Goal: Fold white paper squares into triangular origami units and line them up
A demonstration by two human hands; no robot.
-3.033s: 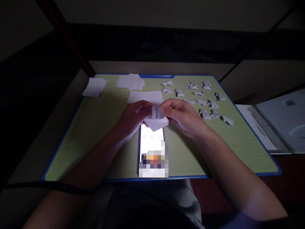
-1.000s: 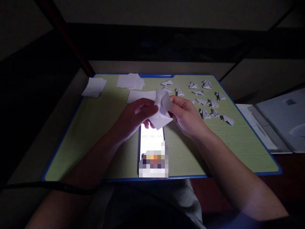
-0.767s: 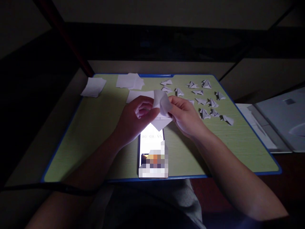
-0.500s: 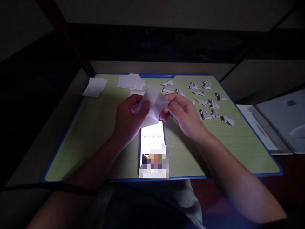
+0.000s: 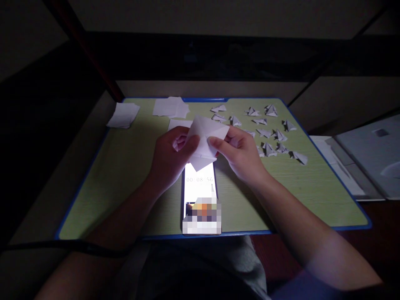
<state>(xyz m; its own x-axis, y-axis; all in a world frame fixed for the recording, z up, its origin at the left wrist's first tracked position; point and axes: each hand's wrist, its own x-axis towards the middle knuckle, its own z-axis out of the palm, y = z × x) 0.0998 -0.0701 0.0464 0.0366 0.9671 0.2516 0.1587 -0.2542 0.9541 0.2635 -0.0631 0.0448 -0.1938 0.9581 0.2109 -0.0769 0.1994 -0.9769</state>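
Note:
Between my two hands is a creased white sheet of paper [image 5: 204, 129], held up over the top end of a lit phone [image 5: 200, 171]. My left hand [image 5: 171, 152] pinches its left side, thumb on the near face and fingers curled behind. On the right side, my right hand [image 5: 242, 152] grips the paper with its thumb laid on the face; its other fingers are mostly hidden behind. A folded flap and a point stick out at the paper's lower edge. The phone shows timer digits, and its lower part is blurred out.
Several small folded paper pieces [image 5: 268, 149] lie at the right of the green table [image 5: 118, 179]. Loose white sheets [image 5: 170, 107] are at the back, and a paper stack [image 5: 123, 115] sits at the back left corner. A dark cable [image 5: 62, 246] crosses the front left.
My right thumb has moved left onto the face of the paper, from its right corner. The paper has turned a little, and a pointed flap now shows at its lower edge.

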